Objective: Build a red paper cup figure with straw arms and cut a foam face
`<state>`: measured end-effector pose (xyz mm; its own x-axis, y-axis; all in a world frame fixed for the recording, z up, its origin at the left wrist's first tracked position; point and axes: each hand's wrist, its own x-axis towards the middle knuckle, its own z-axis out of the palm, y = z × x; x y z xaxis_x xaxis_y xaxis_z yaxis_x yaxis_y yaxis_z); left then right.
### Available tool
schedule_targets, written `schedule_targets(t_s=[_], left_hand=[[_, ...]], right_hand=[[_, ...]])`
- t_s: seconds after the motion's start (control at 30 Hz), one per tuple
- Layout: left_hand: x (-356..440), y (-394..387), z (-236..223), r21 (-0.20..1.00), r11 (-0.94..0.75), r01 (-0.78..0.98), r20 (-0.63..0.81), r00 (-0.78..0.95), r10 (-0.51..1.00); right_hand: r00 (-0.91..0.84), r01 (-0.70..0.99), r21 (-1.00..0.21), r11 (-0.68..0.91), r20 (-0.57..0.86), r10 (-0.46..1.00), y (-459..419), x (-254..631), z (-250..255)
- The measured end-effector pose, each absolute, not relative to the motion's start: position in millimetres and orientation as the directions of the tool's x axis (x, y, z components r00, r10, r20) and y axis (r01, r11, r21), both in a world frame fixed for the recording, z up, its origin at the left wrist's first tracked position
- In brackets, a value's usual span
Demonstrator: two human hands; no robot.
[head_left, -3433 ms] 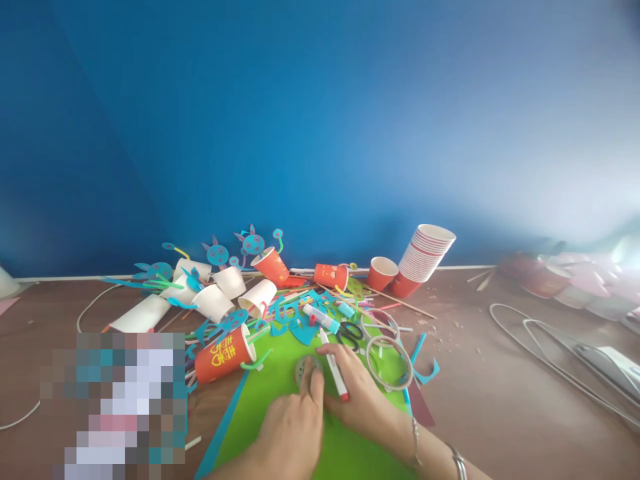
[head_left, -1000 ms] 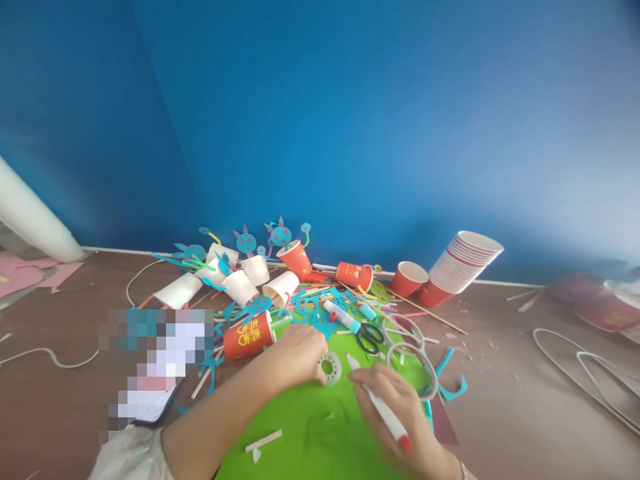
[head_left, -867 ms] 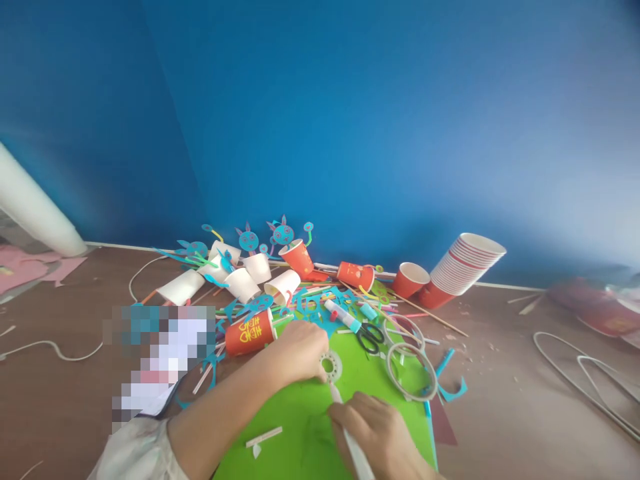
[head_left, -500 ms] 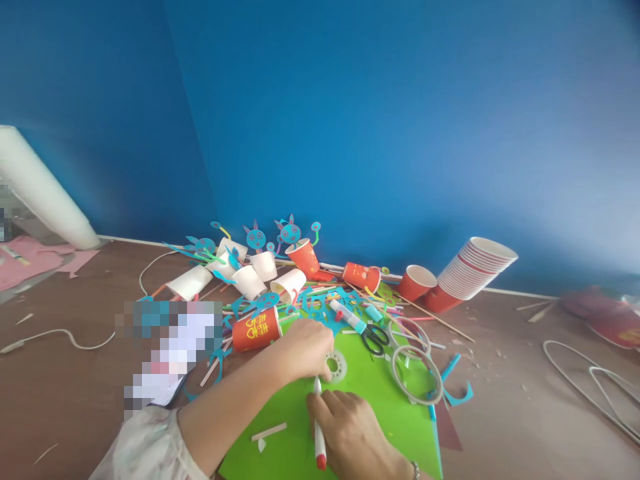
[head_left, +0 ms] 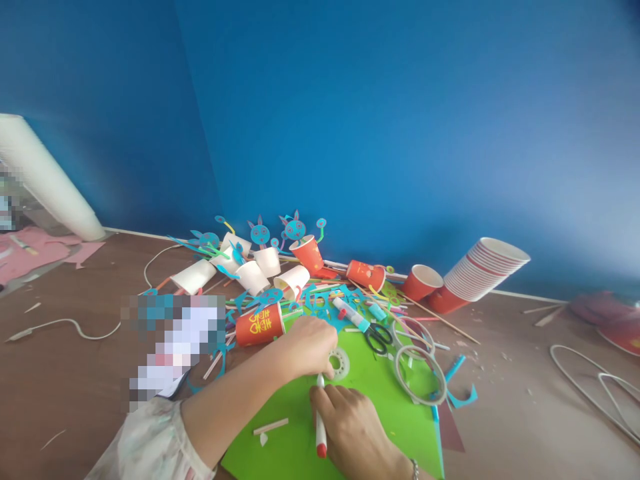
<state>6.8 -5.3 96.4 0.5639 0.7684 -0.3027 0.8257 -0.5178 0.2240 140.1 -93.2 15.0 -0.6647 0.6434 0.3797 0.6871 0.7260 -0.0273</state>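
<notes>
My left hand is curled, its fingertips pressing a small round ringed disc flat on a green sheet of paper. My right hand is closed round a white marker with a red cap end, held upright-ish with its tip on the green sheet just below the disc. The left forearm in a pale sleeve reaches in from the lower left.
Behind the sheet lie a red cup with yellow print, white and red paper cups with blue cut-outs, a glue stick, scissors, tape rings, a stack of red cups and white cables against a blue wall.
My right hand turned the marker over and brought its tip down beside the disc. The left hand stayed on the disc. The view drifted left and slightly up.
</notes>
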Motion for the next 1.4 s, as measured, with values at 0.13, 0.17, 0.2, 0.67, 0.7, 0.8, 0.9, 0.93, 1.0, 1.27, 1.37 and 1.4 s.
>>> schedule_targets(t_s=[0.13, 0.17, 0.2, 0.67, 0.7, 0.8, 0.9, 0.93, 1.0, 1.27, 1.37, 1.4], left_hand=[[6.9, -5.7, 97.8, 0.218, -0.519, 0.826, -0.309, 0.563, 0.766], [6.8, -5.8, 98.1, 0.217, -0.521, 0.826, -0.309, 0.564, 0.766], [6.7, -5.9, 98.3, 0.218, -0.523, 0.824, -0.307, 0.566, 0.765], [6.2, -6.7, 97.9, 0.222, -0.520, 0.825, -0.305, 0.565, 0.766], [6.1, -6.6, 97.7, 0.224, -0.521, 0.824, -0.304, 0.567, 0.766], [5.9, -6.4, 97.4, 0.226, -0.522, 0.823, -0.301, 0.568, 0.766], [5.9, -6.2, 96.9, 0.227, -0.519, 0.824, -0.298, 0.566, 0.768], [6.0, -6.1, 96.8, 0.228, -0.518, 0.825, -0.299, 0.565, 0.769], [6.2, -6.0, 96.3, 0.229, -0.517, 0.825, -0.300, 0.565, 0.769], [6.5, -5.8, 97.6, 0.232, -0.512, 0.827, -0.303, 0.562, 0.770], [6.4, -6.2, 98.4, 0.232, -0.511, 0.828, -0.304, 0.561, 0.770], [6.4, -6.4, 98.6, 0.231, -0.510, 0.829, -0.304, 0.559, 0.771]], right_hand=[[-0.659, 0.689, -0.041, 0.724, 0.380, 0.649, -95.1, 142.7, 14.9], [-0.660, 0.687, -0.051, 0.725, 0.374, 0.652, -95.7, 144.0, 14.9], [-0.662, 0.685, -0.065, 0.725, 0.360, 0.658, -96.2, 145.6, 15.0], [-0.590, 0.621, -0.584, 0.522, 0.089, 0.802, -95.6, 181.0, 28.9], [-0.575, 0.614, -0.622, 0.486, 0.069, 0.815, -94.4, 183.4, 31.2], [-0.530, 0.585, -0.730, 0.354, -0.013, 0.848, -89.7, 190.5, 36.9], [-0.510, 0.536, -0.807, 0.247, -0.077, 0.857, -84.4, 197.5, 36.9], [-0.509, 0.519, -0.826, 0.222, -0.090, 0.856, -82.8, 199.7, 35.4], [-0.503, 0.490, -0.853, 0.179, -0.110, 0.858, -79.9, 203.7, 30.9], [-0.460, 0.413, -0.902, 0.124, -0.089, 0.884, -72.9, 212.8, 22.3], [-0.448, 0.393, -0.911, 0.128, -0.068, 0.891, -71.3, 213.6, 25.0], [-0.446, 0.386, -0.914, 0.129, -0.062, 0.893, -70.7, 213.7, 25.9]])
